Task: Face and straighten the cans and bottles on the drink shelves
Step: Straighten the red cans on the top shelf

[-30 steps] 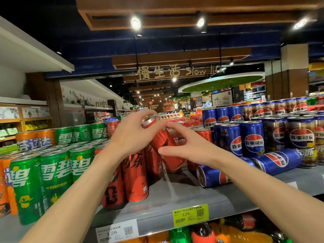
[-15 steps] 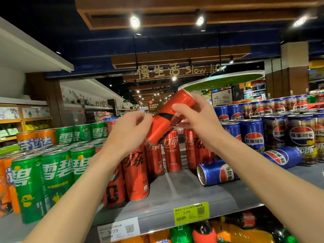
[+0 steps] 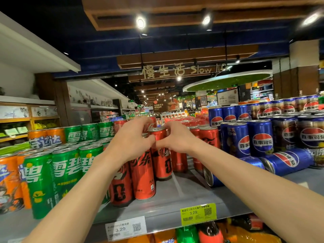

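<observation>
The red can stood upright on the grey shelf, right in the middle of the red row, and both hands were on it. The left hand curled round its upper part from the left side, fingers up by the rim; the right hand pinched it from the other side, thumb tips of the two hands almost meeting across the front of the can. Its label faced forward, black characters showing under the hands.

Just in front and to the left, two more red cans stood at the shelf edge, partly behind the left forearm. Left of those, green cans lined up with big white characters, and orange cans beyond them. Over on the right, blue cans stood in rows, but two blue cans lay on their sides on the shelf, one touching the standing row, the other tucked behind the right forearm. A yellow price tag and a white price tag sat on the shelf's front rail, both reading 3.29.
</observation>
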`<state>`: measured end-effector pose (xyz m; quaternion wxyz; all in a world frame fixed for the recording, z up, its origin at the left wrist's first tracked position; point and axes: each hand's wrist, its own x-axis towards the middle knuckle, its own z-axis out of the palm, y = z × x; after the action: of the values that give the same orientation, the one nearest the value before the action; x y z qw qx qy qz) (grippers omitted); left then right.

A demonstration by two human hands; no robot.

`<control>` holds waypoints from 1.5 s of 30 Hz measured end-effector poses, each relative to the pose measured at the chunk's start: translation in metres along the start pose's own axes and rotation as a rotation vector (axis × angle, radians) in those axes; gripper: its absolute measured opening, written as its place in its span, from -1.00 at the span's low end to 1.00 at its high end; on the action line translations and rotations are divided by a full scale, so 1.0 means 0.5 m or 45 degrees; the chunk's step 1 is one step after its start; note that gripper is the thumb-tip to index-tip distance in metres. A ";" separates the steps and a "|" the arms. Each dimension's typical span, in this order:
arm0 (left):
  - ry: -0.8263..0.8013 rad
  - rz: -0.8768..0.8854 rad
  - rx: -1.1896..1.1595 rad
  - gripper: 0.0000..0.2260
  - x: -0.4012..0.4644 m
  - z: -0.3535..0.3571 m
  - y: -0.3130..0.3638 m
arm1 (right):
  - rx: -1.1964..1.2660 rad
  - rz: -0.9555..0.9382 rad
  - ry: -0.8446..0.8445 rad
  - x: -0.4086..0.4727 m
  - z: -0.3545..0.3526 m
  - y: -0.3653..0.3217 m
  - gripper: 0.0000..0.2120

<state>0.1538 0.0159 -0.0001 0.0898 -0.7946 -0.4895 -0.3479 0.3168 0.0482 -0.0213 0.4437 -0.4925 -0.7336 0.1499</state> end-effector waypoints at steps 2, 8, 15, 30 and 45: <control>-0.021 0.045 0.046 -0.57 0.002 0.002 -0.002 | -0.060 0.008 0.001 0.002 0.010 0.008 -0.78; -0.122 0.053 0.122 -0.67 0.015 0.020 0.007 | -0.189 0.024 -0.100 0.000 -0.002 0.016 -0.46; -0.050 0.069 0.040 -0.75 0.036 0.029 0.021 | -0.404 -0.069 0.058 0.015 -0.059 0.009 -0.61; -0.082 0.067 0.064 -0.74 0.037 0.037 0.006 | -0.282 0.219 -0.149 -0.001 -0.068 0.009 -0.41; 0.101 0.050 -0.028 -0.77 0.003 0.019 -0.006 | -0.096 0.174 -0.248 -0.061 -0.059 -0.053 -0.60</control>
<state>0.1559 0.0230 -0.0069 0.1072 -0.7904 -0.4661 -0.3827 0.3285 0.0031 -0.0027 0.3404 -0.5407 -0.7431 0.1990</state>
